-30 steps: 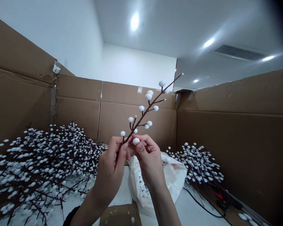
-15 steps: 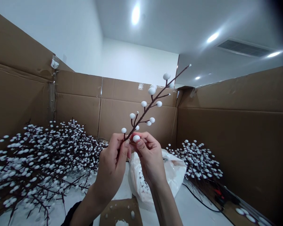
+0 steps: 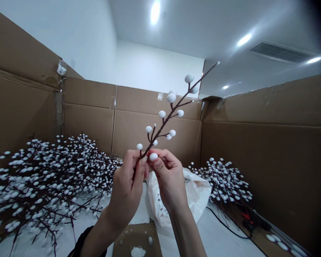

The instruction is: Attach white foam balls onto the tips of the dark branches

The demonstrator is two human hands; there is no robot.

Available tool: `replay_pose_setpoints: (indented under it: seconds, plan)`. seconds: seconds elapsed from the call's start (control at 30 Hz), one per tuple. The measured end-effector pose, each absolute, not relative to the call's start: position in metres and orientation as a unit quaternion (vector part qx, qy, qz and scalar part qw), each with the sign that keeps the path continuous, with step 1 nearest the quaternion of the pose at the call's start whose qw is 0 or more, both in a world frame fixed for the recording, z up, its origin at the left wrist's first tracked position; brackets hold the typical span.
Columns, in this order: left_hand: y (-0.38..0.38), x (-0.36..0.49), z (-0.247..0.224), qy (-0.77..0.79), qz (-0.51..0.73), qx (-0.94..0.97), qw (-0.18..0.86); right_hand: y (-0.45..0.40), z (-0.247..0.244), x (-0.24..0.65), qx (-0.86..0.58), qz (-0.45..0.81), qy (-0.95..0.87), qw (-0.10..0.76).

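Observation:
A dark brown artificial berry branch (image 3: 164, 123) with several white berries slants up to the right in front of me. My left hand (image 3: 130, 180) pinches its lower end between thumb and fingers. Close beside it, my right hand (image 3: 169, 176) is closed on a white berry (image 3: 153, 157) at the low part of the stem. Whether that berry is attached to a twig is hidden by the fingers. Two twig tips higher up show only small white ends without a berry.
Heaped berry branches (image 3: 56, 178) cover the left side; a smaller bunch (image 3: 226, 180) lies at right. A white plastic bag (image 3: 198, 196) of loose berries stands behind my right wrist. A cardboard piece (image 3: 128, 235) carries white paste. Cardboard walls (image 3: 91, 117) enclose the table; a black cable (image 3: 227, 230) runs right.
The branch has tilted slightly more upright, its tip rising a little. Both hands keep their grip in nearly the same place.

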State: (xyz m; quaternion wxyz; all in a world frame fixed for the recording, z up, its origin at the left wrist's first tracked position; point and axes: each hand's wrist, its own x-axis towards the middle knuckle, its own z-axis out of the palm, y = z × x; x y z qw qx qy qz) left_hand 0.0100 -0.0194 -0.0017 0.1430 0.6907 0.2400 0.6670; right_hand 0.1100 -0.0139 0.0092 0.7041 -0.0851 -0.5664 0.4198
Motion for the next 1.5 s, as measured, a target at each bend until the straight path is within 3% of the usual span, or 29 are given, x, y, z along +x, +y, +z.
replay_pose_setpoints:
  seconds: [0.23, 0.47, 0.73, 0.87, 1.1, 1.27, 1.5]
  plan:
    - [-0.017, 0.011, -0.003, 0.232, 0.672, 0.684, 0.162, -0.012, 0.008, 0.110, -0.098, 0.409, -0.560, 0.714]
    - [-0.006, 0.011, 0.003, 0.220, 0.635, 0.674, 0.305, -0.007, 0.011, 0.114, -0.191, 0.323, -0.567, 0.733]
    - [0.002, -0.002, 0.008, 0.249, 0.692, 0.619, 0.275, -0.008, 0.012, 0.119, -0.227, 0.243, -0.600, 0.728]
    - [0.006, -0.015, 0.013, 0.207, 0.694, 0.600, 0.340, -0.011, 0.013, 0.125, -0.222, 0.280, -0.639, 0.680]
    - [0.004, -0.024, 0.015, 0.151, 0.583, 0.629, 0.491, -0.008, 0.011, 0.125, -0.181, 0.411, -0.674, 0.586]
    - [0.003, -0.023, 0.017, 0.129, 0.581, 0.564, 0.572, 0.001, 0.006, 0.118, -0.161, 0.467, -0.660, 0.566]
    - [0.002, -0.023, 0.022, 0.121, 0.601, 0.530, 0.587, 0.010, 0.003, 0.113, -0.140, 0.495, -0.658, 0.551]
